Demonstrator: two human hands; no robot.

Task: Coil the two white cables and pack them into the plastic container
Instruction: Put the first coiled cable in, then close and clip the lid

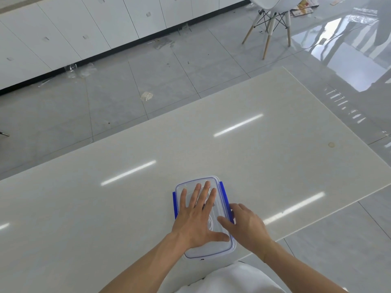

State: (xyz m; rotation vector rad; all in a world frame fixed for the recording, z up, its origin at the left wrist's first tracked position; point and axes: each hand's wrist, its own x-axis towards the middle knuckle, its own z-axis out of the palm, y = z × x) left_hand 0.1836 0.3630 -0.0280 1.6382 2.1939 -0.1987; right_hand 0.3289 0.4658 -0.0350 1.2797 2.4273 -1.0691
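A clear plastic container with a lid and blue side clips stands on the white table near its front edge. My left hand lies flat on the lid, fingers spread. My right hand rests against the container's right side, its thumb on the lid and its fingers at the blue right clip. A faint coil of white cable shows through the lid between my hands; the rest of the inside is hidden by my left hand.
The white table stretches away to the back right, with a small brown mark near its right edge. Beyond it lies grey tiled floor, white cabinets at the back left and a white chair at the back right.
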